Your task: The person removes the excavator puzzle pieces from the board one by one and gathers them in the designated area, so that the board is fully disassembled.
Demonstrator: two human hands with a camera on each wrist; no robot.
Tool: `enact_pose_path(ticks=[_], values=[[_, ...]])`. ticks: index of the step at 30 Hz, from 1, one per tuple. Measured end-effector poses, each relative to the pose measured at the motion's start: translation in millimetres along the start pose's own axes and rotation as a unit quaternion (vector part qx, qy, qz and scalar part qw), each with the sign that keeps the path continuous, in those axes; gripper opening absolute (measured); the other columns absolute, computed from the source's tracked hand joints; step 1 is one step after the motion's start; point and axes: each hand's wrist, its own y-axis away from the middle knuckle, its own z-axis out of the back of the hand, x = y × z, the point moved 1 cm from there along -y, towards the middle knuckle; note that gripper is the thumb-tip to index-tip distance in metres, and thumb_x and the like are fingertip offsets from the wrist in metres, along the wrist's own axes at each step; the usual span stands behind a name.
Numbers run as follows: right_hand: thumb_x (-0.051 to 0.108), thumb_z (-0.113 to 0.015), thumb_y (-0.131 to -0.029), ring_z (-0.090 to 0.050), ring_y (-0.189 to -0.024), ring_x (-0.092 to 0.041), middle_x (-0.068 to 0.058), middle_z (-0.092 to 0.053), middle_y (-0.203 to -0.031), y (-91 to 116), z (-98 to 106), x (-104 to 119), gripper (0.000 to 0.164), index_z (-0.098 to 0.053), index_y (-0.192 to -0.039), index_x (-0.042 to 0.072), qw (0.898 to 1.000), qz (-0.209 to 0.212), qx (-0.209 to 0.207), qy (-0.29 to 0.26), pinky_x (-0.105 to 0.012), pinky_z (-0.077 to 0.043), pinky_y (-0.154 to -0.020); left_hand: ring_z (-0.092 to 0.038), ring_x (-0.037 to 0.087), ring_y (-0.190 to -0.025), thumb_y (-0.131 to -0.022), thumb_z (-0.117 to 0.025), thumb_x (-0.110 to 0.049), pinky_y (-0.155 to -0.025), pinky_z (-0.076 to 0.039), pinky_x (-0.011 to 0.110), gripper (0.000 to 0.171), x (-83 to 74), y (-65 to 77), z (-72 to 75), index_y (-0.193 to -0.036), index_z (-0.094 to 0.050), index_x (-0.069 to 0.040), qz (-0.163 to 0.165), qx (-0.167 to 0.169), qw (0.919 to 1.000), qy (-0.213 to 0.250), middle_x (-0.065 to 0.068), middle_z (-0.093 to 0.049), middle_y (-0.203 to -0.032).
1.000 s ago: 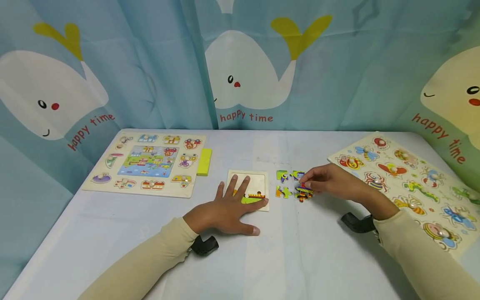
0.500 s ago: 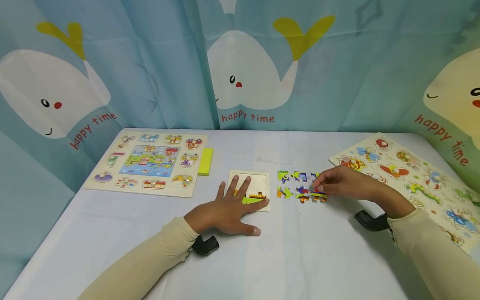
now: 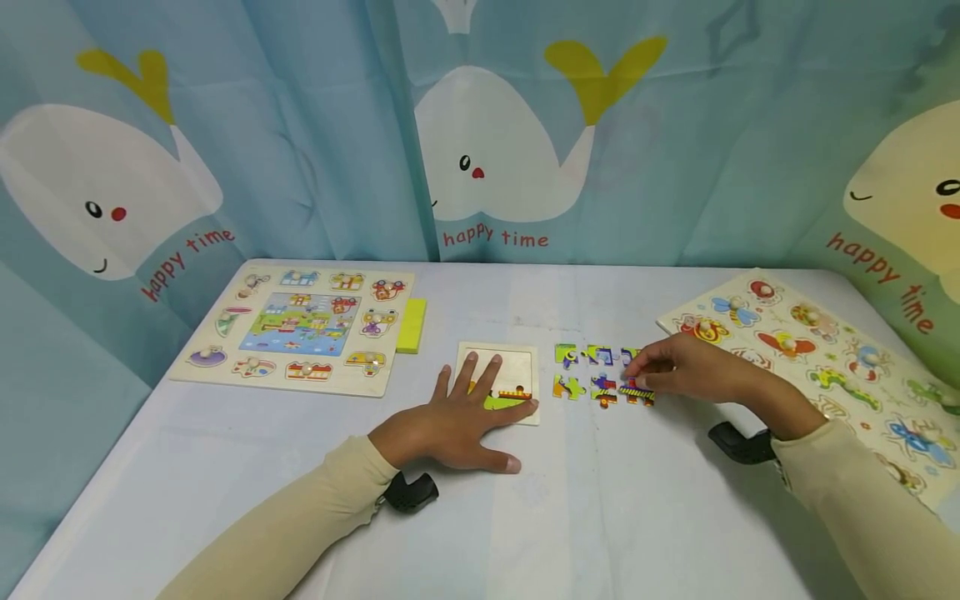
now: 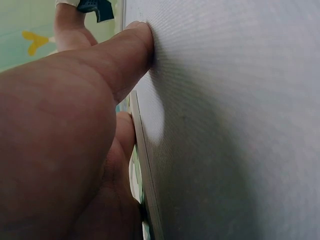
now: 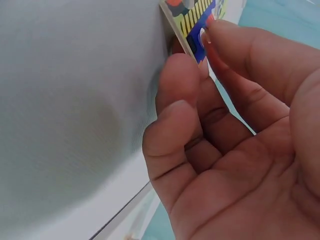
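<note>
My left hand (image 3: 457,423) lies spread over a small wooden puzzle tray (image 3: 501,348). A yellow-green and red picture part shows in the tray between its fingers. Beside the tray, several jigsaw pieces (image 3: 570,387) lie in two rows on the table. My right hand (image 3: 693,372) pinches a jigsaw piece (image 3: 637,393) at the right end of the near row, close to the tabletop. In the right wrist view that piece (image 5: 194,30) shows yellow-black stripes and blue, with the thumb on its face and fingers at its edge. The fingers partly hide a far-row piece.
A knobbed vehicle puzzle board (image 3: 225,362) lies at the left, with a yellow block (image 3: 411,327) at its right edge. A knobbed insect puzzle board (image 3: 825,392) lies at the right, partly under the right forearm. A whale-print curtain (image 3: 322,167) hangs behind the table (image 3: 585,517).
My right hand has shifted right with its piece, setting it apart from the neighbouring piece, and is nearly still over the last half second. The left hand stays in place.
</note>
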Motion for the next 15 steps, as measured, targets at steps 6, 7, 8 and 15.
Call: enact_pose_path(ticks=[6,7,8,15], values=[[0.004,-0.066,-0.091,-0.052,-0.085,-0.017,-0.005,-0.068,-0.105,-0.5,-0.2,1.6,0.014,-0.072,-0.103,0.004,1.0,-0.004,-0.009,0.025,-0.025,-0.044,-0.067,0.027,0.035,-0.14,-0.088,-0.055,-0.066,-0.109,0.011,0.061,0.074,0.3,-0.2,-0.8,-0.152,-0.023,-0.047,-0.002,0.0,1.0,-0.002,0.007,0.019,-0.16],[0.004,-0.066,-0.091,-0.051,-0.085,-0.017,-0.004,-0.068,-0.105,-0.9,0.0,1.7,0.013,-0.072,-0.103,0.004,0.999,-0.004,-0.011,0.031,-0.025,-0.043,-0.066,0.027,0.035,-0.14,-0.088,-0.055,-0.066,-0.108,0.011,0.061,0.074,0.4,-0.2,-0.9,-0.152,-0.023,-0.047,-0.002,0.0,1.0,-0.003,0.007,0.019,-0.16],[0.004,-0.066,-0.091,-0.051,-0.085,-0.017,-0.004,-0.068,-0.104,-1.3,0.3,2.0,0.013,-0.072,-0.102,0.004,0.999,-0.004,-0.012,0.035,-0.025,-0.043,-0.066,0.027,0.035,-0.14,-0.088,-0.055,-0.066,-0.108,0.011,0.061,0.074,0.5,-0.2,-1.0,-0.152,-0.023,-0.047,-0.003,-0.001,1.0,-0.003,0.007,0.019,-0.16],[0.003,-0.066,-0.09,-0.05,-0.083,-0.018,-0.003,-0.069,-0.102,-3.7,2.6,3.3,0.013,-0.073,-0.101,0.006,0.998,-0.007,-0.018,0.053,-0.026,-0.042,-0.064,0.027,0.036,-0.141,-0.087,-0.055,-0.066,-0.109,0.01,0.061,0.074,0.7,-0.3,-0.9,-0.152,-0.023,-0.047,-0.001,-0.003,1.0,-0.006,0.007,0.019,-0.16]])
